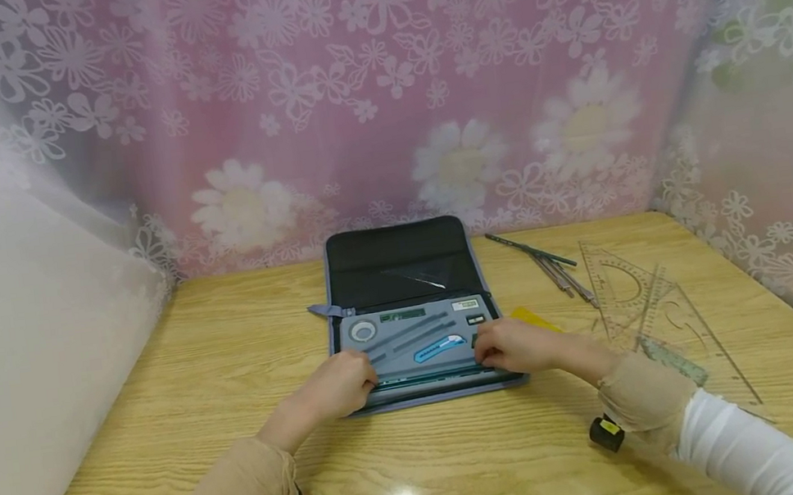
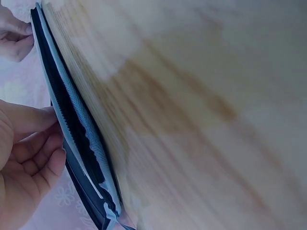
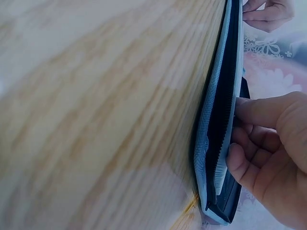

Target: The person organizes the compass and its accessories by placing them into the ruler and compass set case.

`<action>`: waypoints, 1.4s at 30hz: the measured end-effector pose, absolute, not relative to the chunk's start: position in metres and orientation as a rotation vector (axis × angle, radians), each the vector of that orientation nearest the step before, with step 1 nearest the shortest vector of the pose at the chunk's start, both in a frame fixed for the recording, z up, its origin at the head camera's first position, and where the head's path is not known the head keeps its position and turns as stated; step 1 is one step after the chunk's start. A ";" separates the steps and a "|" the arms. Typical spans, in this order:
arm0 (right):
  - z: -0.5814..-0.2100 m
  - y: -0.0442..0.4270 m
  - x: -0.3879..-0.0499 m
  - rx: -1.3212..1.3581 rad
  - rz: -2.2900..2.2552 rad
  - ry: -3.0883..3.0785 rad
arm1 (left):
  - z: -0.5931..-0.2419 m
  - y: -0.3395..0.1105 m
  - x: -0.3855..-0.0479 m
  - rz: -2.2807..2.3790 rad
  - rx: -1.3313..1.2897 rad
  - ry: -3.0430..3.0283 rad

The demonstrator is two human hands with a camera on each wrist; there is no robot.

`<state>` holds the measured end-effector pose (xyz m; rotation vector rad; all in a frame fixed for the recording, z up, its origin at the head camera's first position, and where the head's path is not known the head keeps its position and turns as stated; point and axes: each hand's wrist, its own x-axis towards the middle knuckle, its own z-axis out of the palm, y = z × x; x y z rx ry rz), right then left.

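Note:
A zippered stationery case (image 1: 398, 264) lies unfolded on the table, its lid leaning back. Inside sits a grey insert (image 1: 378, 340) with slots, a blue utility knife (image 1: 440, 348), a white tape roll (image 1: 363, 331), an eraser (image 1: 465, 304) and a sharpener (image 1: 475, 319). Along the front slot runs a dark green pencil (image 1: 427, 377). My left hand (image 1: 342, 382) pinches its left end, and my right hand (image 1: 516, 346) pinches its right end. In both wrist views, my thumbs rest by the insert's front edge (image 2: 64, 112), above the open zipper (image 3: 223, 110); the fingertips are partly hidden.
Right of the case lie several pencils (image 1: 547, 262) and clear plastic set squares (image 1: 696, 326), with a greenish ruler piece (image 1: 674, 360) among them. A yellow item (image 1: 535, 318) shows behind my right hand. Floral curtains (image 1: 380, 117) border the wooden table (image 1: 243, 332).

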<state>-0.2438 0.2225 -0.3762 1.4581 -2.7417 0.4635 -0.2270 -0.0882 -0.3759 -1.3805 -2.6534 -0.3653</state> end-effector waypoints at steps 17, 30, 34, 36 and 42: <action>-0.359 0.238 -0.261 1.168 0.658 -2.863 | -0.375 -0.093 -0.230 -0.393 -1.332 -2.680; -0.327 0.327 -0.317 0.303 0.590 -2.862 | -0.375 -0.092 -0.227 -0.336 -1.302 -2.694; -0.330 0.340 -0.325 0.249 0.503 -2.882 | -0.376 -0.091 -0.227 -0.303 -1.299 -2.674; -0.333 0.344 -0.328 0.224 0.456 -2.923 | -0.377 -0.091 -0.227 -0.300 -1.301 -2.668; -0.347 0.355 -0.328 0.085 0.293 -3.174 | -0.380 -0.087 -0.228 -0.273 -1.317 -2.655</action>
